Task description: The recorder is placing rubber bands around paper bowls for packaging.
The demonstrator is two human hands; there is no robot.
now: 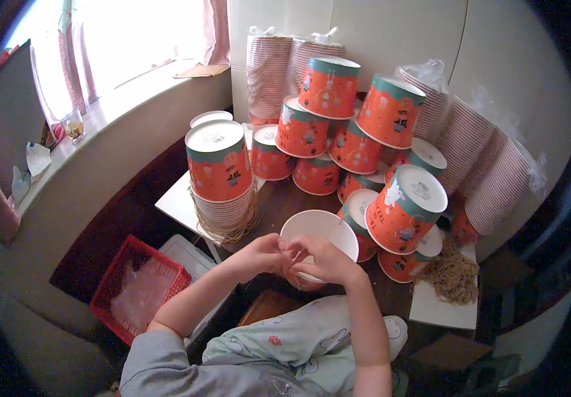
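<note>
My left hand (264,253) and my right hand (325,259) meet over the near rim of an open white-lined paper bucket (317,229) that stands upright in front of me. Both hands pinch at something small between the fingertips; what it is stays hidden. Right of the bucket, several orange paper buckets with white lids (404,206) lie piled on their sides. To the left stands a stack of nested buckets topped by a lidded orange one (219,162), with rubber bands around its base.
A pile of tan rubber bands (453,274) lies on a white sheet at the right. Sleeves of stacked cups in plastic (490,172) lean against the wall. A red basket (141,286) with clear plastic sits low left. A windowsill (100,119) runs along the left.
</note>
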